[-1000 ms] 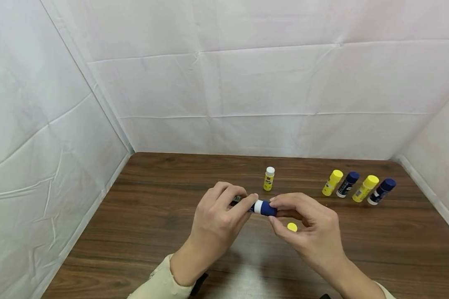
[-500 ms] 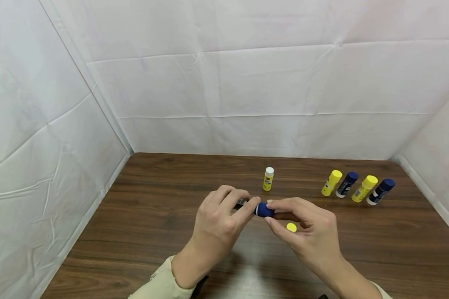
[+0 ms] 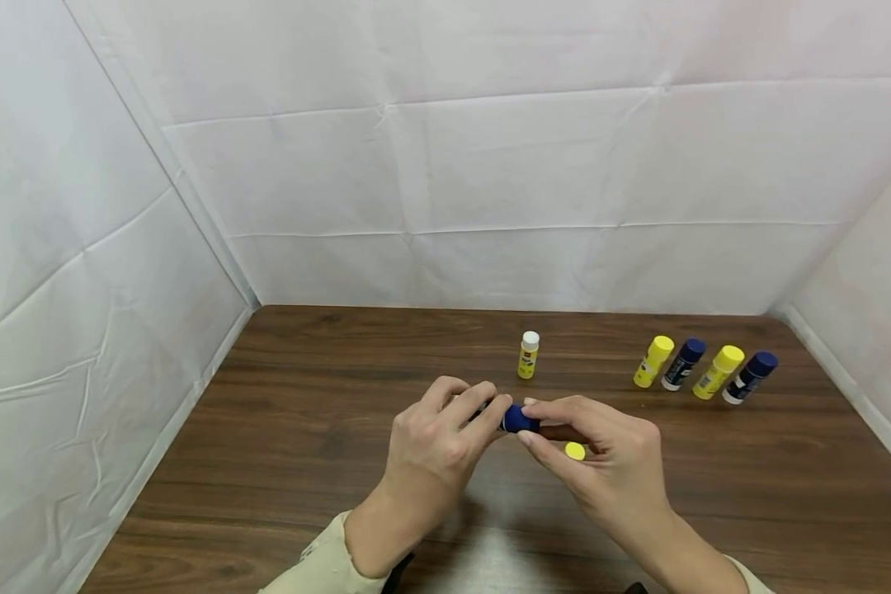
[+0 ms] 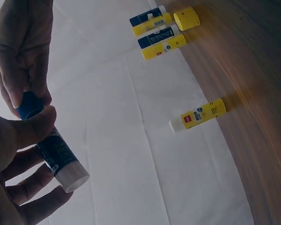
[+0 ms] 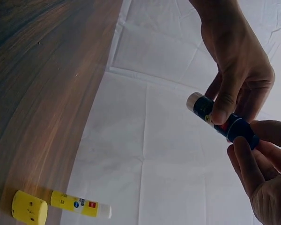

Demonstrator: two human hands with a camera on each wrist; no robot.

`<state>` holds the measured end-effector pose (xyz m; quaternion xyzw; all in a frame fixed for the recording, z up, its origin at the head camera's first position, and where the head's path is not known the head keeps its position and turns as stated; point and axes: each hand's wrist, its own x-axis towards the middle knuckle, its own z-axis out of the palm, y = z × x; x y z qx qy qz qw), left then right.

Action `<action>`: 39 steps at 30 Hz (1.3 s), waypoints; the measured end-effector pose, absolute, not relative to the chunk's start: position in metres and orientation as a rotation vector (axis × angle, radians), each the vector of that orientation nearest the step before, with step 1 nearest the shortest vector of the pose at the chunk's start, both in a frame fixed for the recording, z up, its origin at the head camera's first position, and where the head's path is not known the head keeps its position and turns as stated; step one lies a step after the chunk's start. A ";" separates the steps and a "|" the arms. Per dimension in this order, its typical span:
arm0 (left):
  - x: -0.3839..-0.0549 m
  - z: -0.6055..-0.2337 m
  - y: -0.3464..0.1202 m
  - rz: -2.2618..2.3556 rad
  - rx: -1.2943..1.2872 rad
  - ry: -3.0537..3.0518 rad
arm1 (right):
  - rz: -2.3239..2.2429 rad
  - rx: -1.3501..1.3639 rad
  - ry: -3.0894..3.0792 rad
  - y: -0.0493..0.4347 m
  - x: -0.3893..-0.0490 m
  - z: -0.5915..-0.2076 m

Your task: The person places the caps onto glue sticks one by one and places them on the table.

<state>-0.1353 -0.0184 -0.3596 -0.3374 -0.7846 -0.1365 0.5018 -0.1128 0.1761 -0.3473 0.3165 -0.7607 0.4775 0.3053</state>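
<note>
Between both hands I have a blue glue stick [image 4: 61,152] with a pale base, held crosswise above the table. My left hand [image 3: 432,452] grips its body with thumb and fingers; the right wrist view shows the left thumb [image 5: 223,108] along the label. With thumb and fingertips, my right hand [image 3: 618,452] pinches the dark blue cap [image 3: 518,418], which sits right up against the body. A loose yellow cap [image 3: 575,451] lies on the table, partly behind the right hand. Beyond the hands stands an uncapped yellow glue stick [image 3: 528,355] with a white top.
Several capped glue sticks, yellow [image 3: 653,361] and blue [image 3: 684,364] by turns, stand in a row at the back right of the brown wooden table [image 3: 304,396]. White cloth walls [image 3: 505,165] enclose the back and sides.
The white band between the glue stick's body and its blue cap has disappeared as the right hand brought the cap leftward onto the body. Both hands otherwise stay nearly in place.
</note>
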 end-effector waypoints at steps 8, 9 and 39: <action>-0.135 -0.360 -0.019 -0.292 -0.806 -1.891 | 1.263 0.833 -2.030 0.176 -0.114 -0.348; -0.135 -0.360 -0.019 -0.289 -0.807 -1.892 | 1.271 0.832 -2.030 0.176 -0.114 -0.348; -0.149 -0.349 -0.053 -0.265 -0.712 -2.001 | 0.490 0.532 -2.747 0.256 -0.193 -0.293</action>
